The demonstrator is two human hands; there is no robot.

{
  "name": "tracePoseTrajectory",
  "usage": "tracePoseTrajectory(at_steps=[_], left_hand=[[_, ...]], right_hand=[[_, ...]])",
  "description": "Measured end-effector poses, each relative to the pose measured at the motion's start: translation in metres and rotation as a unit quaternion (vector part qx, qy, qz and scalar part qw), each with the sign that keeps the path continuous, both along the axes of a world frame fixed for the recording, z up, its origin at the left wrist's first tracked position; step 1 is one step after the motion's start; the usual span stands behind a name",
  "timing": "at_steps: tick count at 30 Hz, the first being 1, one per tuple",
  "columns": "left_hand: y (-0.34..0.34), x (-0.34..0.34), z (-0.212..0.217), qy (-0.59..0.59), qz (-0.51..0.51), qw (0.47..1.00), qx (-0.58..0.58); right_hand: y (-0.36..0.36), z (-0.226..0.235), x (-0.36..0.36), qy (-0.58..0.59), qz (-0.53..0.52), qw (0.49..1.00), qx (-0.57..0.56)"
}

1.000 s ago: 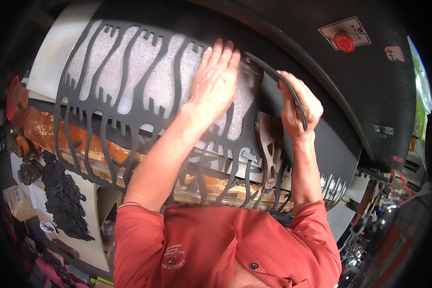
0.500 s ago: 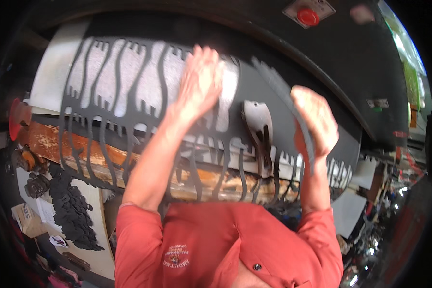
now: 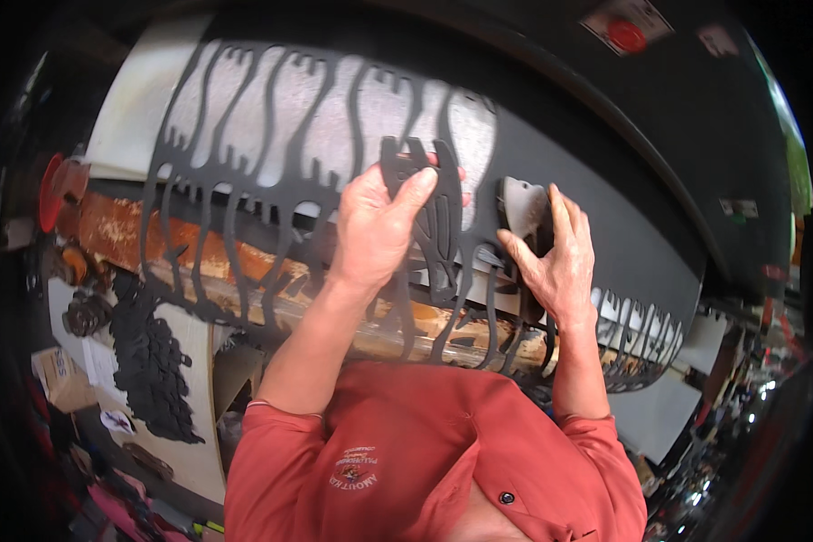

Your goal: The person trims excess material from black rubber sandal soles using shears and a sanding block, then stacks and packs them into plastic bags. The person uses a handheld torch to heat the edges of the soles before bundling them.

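My left hand [image 3: 379, 212] is closed on a black cut-out piece [image 3: 434, 226] with prongs at its upper end, thumb pressed on top. Below and behind it lies a black sheet [image 3: 587, 212] full of long wavy cut-outs, with a pale surface [image 3: 391, 104] showing through them. My right hand [image 3: 558, 257] straddles a metal cutting die [image 3: 522, 206] on the sheet. Its thumb meets the die's left edge and its fingers the right edge. The palm hides much of the die's lower part.
Above the sheet hangs a dark machine body with a red button [image 3: 625, 36]. A worn wooden edge [image 3: 108, 226] runs along the near side. At the left, a heap of black pieces [image 3: 154, 361] lies on a pale board [image 3: 194, 452], near a cardboard box [image 3: 63, 379].
My right hand has left the dark curved piece it held and come down to the cutting die. My left hand, earlier empty over the cut-outs, has drawn nearer and now holds a black piece.
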State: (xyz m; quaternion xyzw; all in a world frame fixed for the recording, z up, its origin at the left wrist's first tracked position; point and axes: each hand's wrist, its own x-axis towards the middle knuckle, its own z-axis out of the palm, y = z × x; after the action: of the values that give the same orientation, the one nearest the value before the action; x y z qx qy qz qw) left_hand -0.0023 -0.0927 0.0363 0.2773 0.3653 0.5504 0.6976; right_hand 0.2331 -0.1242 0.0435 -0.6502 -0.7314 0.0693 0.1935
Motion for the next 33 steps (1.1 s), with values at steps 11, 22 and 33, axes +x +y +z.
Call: tracePoseTrajectory(at_steps=[11, 22, 33], left_hand=[[-0.093, -0.206, -0.029, 0.139, 0.363, 0.921, 0.03], [-0.301, -0.523, -0.092, 0.382, 0.633, 0.653, -0.165], [-0.164, -0.399, -0.082, 0.549, 0.507, 0.661, -0.071]], right_hand=[[0.0, -0.037, 0.0, -0.026, -0.084, 0.996, -0.014], [0.006, -0.04, 0.012, -0.066, -0.072, 0.995, -0.029], [0.013, 0.064, 0.001, -0.114, 0.18, 0.977, -0.016]])
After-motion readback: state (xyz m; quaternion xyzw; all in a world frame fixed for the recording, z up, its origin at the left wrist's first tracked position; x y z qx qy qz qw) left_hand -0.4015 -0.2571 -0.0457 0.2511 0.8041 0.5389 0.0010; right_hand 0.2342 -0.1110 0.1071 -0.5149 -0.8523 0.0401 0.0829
